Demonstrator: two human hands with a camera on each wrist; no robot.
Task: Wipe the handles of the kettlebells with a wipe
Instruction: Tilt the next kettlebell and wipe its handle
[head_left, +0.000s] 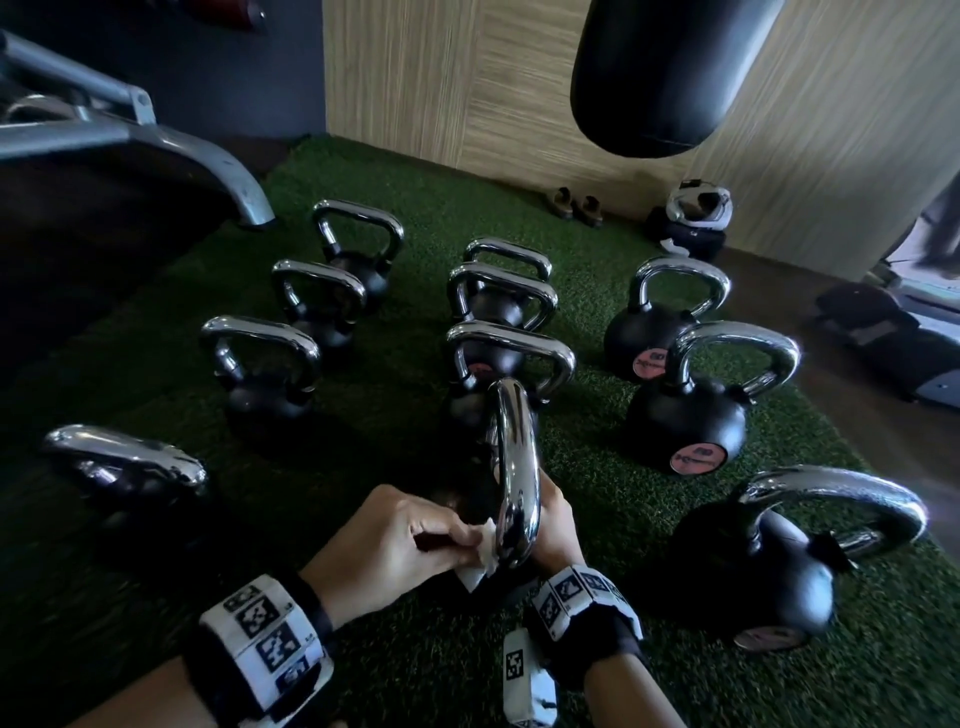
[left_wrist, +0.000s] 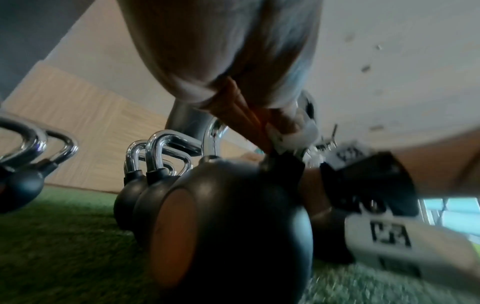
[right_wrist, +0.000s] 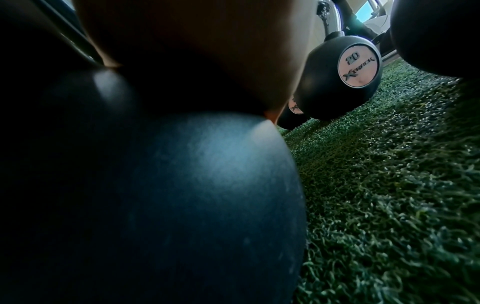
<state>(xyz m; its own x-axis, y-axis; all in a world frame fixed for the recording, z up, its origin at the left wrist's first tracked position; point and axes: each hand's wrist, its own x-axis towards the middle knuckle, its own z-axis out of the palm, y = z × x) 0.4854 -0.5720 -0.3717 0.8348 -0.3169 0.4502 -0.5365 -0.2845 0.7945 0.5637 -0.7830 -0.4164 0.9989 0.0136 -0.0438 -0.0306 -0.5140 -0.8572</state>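
The nearest kettlebell stands on the green turf with its chrome handle (head_left: 514, 467) edge-on to me. Its black ball (left_wrist: 233, 226) fills the lower left wrist view and also the right wrist view (right_wrist: 182, 185). My left hand (head_left: 405, 535) pinches a white wipe (head_left: 480, 558) against the left side of the handle's near end. The wipe (left_wrist: 301, 133) shows crumpled at the fingertips. My right hand (head_left: 558, 519) holds the handle from the right. Its fingers curl behind the chrome and their tips are hidden. Its dark palm (right_wrist: 194, 51) hangs just over the ball.
Several more chrome-handled kettlebells stand in three rows on the turf (head_left: 363, 405), one close at right (head_left: 753, 566) and one at left (head_left: 130, 467). A black punching bag (head_left: 670, 78) hangs overhead at the back. A grey machine frame (head_left: 156, 135) stands at far left. Shoes (head_left: 574, 205) lie by the wall.
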